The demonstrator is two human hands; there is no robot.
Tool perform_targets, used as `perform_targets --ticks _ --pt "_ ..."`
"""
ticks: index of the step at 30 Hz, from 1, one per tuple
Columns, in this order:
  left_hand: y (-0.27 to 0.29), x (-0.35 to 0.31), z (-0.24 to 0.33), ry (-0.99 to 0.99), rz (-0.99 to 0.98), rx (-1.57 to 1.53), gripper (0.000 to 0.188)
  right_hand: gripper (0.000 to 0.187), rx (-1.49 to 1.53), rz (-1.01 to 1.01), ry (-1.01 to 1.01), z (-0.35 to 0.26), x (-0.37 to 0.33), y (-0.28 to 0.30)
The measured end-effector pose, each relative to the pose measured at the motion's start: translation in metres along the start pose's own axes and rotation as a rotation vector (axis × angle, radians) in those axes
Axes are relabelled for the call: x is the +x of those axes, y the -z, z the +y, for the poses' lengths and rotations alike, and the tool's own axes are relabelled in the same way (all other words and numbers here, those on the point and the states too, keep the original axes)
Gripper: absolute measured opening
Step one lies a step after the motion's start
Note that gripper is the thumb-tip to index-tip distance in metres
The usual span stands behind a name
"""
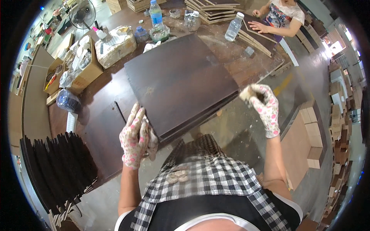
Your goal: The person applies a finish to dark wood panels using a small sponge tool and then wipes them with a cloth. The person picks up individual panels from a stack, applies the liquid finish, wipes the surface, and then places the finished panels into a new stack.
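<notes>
A stack of dark brown wooden panels (181,81) lies on the worktable, its front edge toward me. At its left front corner is my left hand (133,140), in a white glove with pink flowers. Its fingers lie nearly straight along the panel's side, and a crumpled whitish cloth (153,143) is tucked in the hand. Just off the right front corner, my right hand (266,107), in a matching glove, pinches a small pale yellowish pad (246,93), perhaps a sponge. A small light scuff shows on the top panel.
Dark strips (58,169) are stacked at the left. Behind the panels stand a wrapped block (115,48), a cardboard box (86,71), a blue-labelled bottle (155,15), a glass jar (192,22) and a clear bottle (234,27). At the far right, a co-worker's hands (259,27) rest near boards.
</notes>
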State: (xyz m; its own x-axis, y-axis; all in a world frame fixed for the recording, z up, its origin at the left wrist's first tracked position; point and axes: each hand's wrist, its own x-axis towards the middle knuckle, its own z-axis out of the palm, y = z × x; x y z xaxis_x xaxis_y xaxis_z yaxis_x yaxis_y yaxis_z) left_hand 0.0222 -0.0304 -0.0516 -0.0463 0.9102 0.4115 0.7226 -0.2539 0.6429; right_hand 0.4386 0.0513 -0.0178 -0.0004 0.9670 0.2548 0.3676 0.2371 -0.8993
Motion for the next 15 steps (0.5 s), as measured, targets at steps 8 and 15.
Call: perform_targets --ticks 8,15 --pt "0.031 0.001 -0.014 -0.120 -0.253 0.292 0.041 0.044 -0.355 0.176 0.432 -0.047 -0.068 -0.152" --pt "0.025 0.013 -0.012 -0.125 -0.303 0.280 0.042 0.051 -0.203 -0.212 0.687 -0.056 -0.095 -0.209"
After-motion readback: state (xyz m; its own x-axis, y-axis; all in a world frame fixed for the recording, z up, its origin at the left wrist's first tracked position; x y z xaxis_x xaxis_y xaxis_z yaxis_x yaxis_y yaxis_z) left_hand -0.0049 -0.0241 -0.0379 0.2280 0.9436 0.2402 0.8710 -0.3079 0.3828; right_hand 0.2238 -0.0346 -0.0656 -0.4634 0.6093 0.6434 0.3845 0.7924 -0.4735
